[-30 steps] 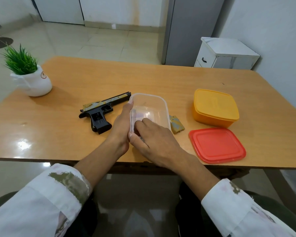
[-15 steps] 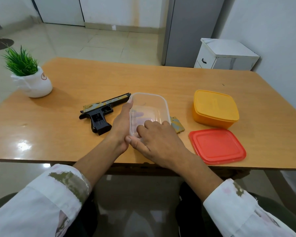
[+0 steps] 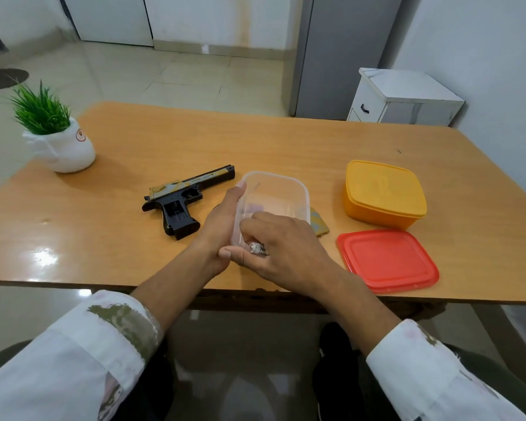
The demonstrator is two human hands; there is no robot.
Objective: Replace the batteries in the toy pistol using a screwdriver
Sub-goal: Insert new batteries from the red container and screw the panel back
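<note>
A black and gold toy pistol (image 3: 185, 198) lies on its side on the wooden table (image 3: 255, 147), grip open toward me. Right of it stands a clear plastic container (image 3: 281, 189). My left hand (image 3: 222, 226) presses flat against the container's left wall, steadying it. My right hand (image 3: 281, 247) sits at the container's near edge, fingers closed on a small silver battery (image 3: 257, 248). A gold battery cover (image 3: 318, 224) lies just right of the container. No screwdriver is visible.
A closed yellow box (image 3: 383, 192) stands at the right, with a red lid (image 3: 387, 259) flat in front of it near the table edge. A potted plant (image 3: 55, 138) is at the far left. A white cabinet (image 3: 404, 100) stands behind the table.
My right hand has pulled back out of the clear container toward me, and a battery now shows between its fingers. The left hand has stayed on the container's side.
</note>
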